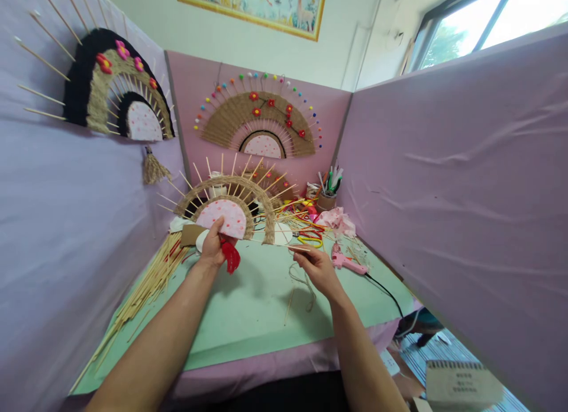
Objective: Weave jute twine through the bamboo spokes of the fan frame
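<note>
My left hand [213, 246] grips the pink dotted base of a half-woven fan [231, 202] and holds it upright above the green table [248, 317]. The fan has wooden spokes and arcs of tan jute cord. A red tassel [231, 257] hangs below that hand. My right hand [317, 267] is closed in a pinch on a strand of jute cord [284, 245] that runs to the fan's right edge. Loose cord [304, 282] lies on the table under the right hand.
A bundle of wooden skewers [146, 287] lies along the table's left side. A pink glue gun [348, 261] with a black cable, yellow-handled scissors [313, 237], pink fabric [339, 221] and a cup of tools [327, 198] sit at the back right. Finished fans hang on the purple partitions.
</note>
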`<move>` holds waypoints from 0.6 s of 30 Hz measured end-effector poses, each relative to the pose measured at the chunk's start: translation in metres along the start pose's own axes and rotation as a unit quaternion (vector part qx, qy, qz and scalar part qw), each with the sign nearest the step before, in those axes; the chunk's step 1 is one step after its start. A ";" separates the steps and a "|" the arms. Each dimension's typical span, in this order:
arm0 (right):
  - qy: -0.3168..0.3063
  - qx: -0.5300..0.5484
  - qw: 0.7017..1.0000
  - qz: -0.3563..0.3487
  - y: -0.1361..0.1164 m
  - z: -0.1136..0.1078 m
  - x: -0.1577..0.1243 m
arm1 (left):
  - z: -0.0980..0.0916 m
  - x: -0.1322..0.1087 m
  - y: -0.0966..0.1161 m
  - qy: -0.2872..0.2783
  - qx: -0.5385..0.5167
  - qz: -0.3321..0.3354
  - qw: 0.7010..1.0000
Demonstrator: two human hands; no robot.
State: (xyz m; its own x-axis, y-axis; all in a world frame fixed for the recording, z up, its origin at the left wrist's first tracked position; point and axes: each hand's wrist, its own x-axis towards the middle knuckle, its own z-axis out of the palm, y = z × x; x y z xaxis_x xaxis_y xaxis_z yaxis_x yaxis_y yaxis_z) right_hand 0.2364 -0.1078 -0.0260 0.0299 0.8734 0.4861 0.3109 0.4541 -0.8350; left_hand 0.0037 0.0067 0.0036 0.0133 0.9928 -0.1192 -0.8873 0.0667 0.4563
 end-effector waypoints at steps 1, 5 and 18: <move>-0.006 -0.011 1.000 -0.001 0.001 -0.005 0.000 | -0.001 0.001 0.001 -0.003 0.001 0.003 1.000; 0.007 -0.059 0.998 0.001 0.001 -0.028 -0.003 | -0.003 0.006 0.003 -0.007 0.004 0.008 1.000; -0.005 -0.178 0.984 0.001 -0.041 -0.028 -0.020 | -0.008 0.008 -0.009 -0.007 0.053 0.011 0.999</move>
State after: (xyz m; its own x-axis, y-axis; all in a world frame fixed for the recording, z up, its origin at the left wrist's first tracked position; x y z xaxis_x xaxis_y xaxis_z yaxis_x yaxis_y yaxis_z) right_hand 0.2495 -0.1487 0.0057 0.0212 0.8766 0.4808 0.6236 0.3643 -0.6917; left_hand 0.0082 0.0130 -0.0084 0.0011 0.9954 -0.0956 -0.8337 0.0537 0.5496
